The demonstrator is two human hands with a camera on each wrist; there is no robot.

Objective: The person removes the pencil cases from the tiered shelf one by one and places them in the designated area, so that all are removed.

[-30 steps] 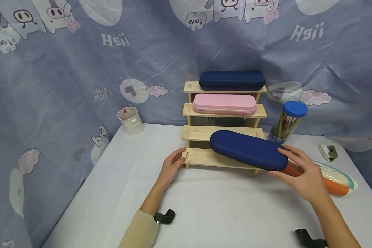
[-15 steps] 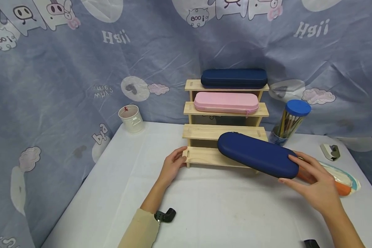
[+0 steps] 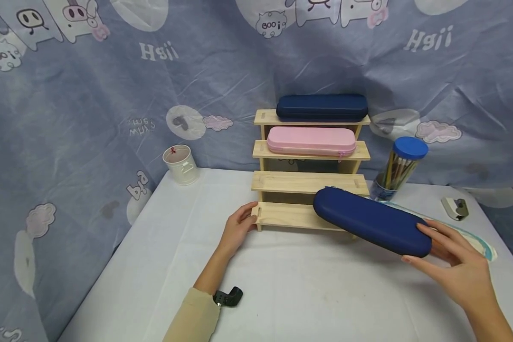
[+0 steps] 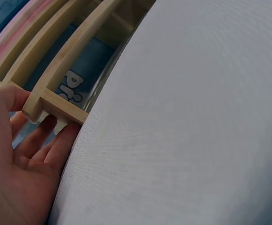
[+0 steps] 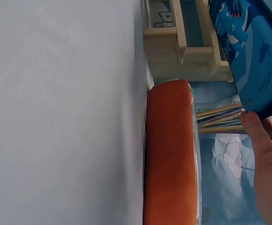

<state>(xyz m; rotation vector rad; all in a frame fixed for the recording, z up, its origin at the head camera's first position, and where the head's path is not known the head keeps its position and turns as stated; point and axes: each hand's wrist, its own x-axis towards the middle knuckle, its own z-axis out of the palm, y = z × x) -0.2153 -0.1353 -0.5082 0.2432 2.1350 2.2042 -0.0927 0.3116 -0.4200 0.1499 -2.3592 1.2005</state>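
Navy case (image 3: 371, 222) held tilted above table (image 3: 308, 294), in front of wooden rack (image 3: 309, 183); gripped at one end by right hand (image 3: 455, 263). Left hand (image 3: 239, 228) curled round rack's lower corner. Pencil jar (image 3: 399, 168) just beside rack.

Beige sleeve (image 3: 192, 316) and black wrist mount (image 3: 227, 298) on left arm, right arm bare

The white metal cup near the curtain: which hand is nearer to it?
Left. The left hand grips the wooden rack's bottom left corner, below and right of the white cup. The right hand holds the navy pencil case far across the table.
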